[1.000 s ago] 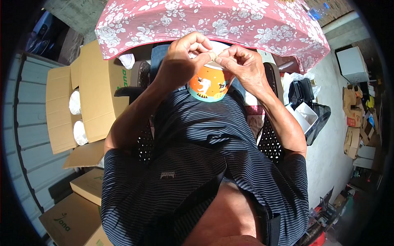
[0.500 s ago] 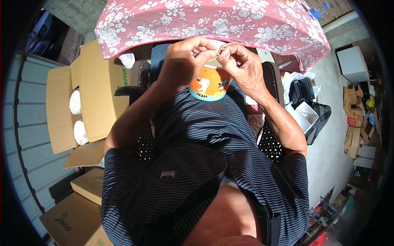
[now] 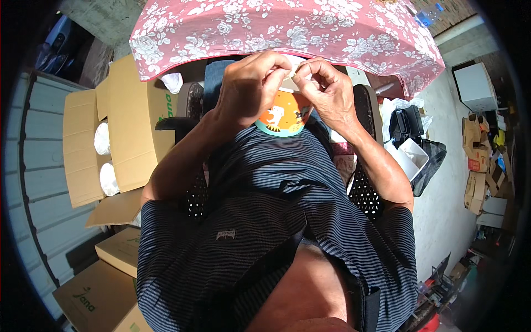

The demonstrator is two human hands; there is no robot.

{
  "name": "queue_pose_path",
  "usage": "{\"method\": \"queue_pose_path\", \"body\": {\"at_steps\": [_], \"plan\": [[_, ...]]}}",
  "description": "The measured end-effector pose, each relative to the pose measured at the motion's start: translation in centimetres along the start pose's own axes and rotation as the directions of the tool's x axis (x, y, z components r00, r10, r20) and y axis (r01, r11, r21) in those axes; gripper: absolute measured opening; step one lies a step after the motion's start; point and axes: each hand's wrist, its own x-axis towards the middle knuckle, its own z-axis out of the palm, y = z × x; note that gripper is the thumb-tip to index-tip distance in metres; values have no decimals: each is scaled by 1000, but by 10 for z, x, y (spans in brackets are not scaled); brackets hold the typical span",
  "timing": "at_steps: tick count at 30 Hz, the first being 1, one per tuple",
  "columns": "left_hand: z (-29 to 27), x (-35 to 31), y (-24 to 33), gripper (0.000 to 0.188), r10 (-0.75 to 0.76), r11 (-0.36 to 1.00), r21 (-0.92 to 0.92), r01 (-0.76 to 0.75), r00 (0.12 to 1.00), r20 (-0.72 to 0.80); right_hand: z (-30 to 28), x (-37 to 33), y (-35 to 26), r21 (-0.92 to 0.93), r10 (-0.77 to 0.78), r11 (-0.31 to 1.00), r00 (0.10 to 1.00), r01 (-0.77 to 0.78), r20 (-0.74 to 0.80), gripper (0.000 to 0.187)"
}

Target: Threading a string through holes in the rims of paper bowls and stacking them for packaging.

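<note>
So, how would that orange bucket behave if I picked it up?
The bucket is probably fairly stiff, since its wall looks evenly curved. It might roll if tipped over, being round, and its smooth-looking printed side could be slippery.

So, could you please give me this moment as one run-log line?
left hand: over orange illustrated bucket; right hand: beside left, over bucket; fingertip contents: unclear; pink floral tablecloth: ahead

Sunlight brightens the grey floor [image 3: 434, 221] and pink tablecloth [image 3: 287, 33]; a ribbed wall [image 3: 52, 144] stands left.
</note>
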Motion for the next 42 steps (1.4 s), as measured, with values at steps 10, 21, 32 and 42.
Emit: {"method": "queue_pose_path", "body": {"at_steps": [10,21,32,42], "plan": [[1,0,-7,12,147,985,81,-149,989,34,3,-1,0,11,-32,999,999,32,-14,9],[-15,11,-15,19,-261,812,-354,464,831,491,1,-2,-3,14,4,1000,999,-5,38,11],[-16,11,-24,32,-360,636,-444,631,752,552,5,-1,2,-100,-162,982,987,161,-6,26],[-12,9,-20,30,-386,681,-412,606,774,502,4,3,2,-264,-331,912,943,314,-24,15]]}}
